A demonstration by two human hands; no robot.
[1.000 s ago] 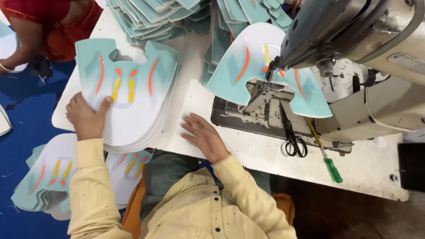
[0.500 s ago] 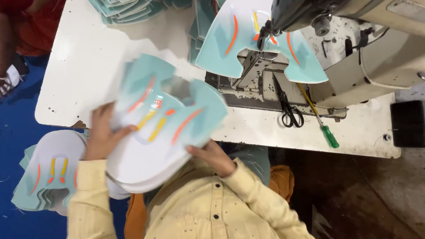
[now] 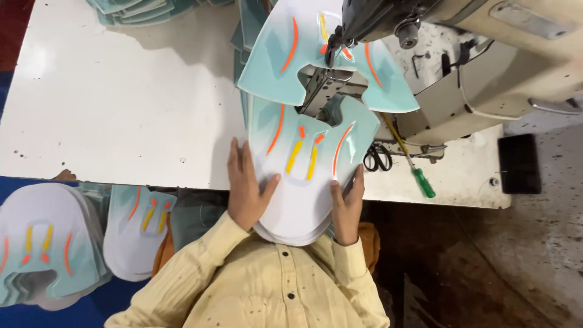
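A stack of white and teal shoe-upper pieces [image 3: 303,176] with orange and yellow stripes lies at the table's near edge, in front of the sewing machine [image 3: 473,54]. My left hand [image 3: 246,185] presses on the stack's left side. My right hand [image 3: 347,203] grips its right edge. Another teal piece [image 3: 291,61] sits under the machine's needle, just beyond the stack.
The white table [image 3: 121,109] stretches left. Black scissors [image 3: 378,158] and a green-handled screwdriver [image 3: 416,173] lie right of the stack. More teal pieces are piled at the far edge [image 3: 133,9] and low at my left [image 3: 48,243], [image 3: 136,228].
I have carried the stack from the table's left side, lifted it across, and set it down in front of the sewing machine. Both hands now rest on it.
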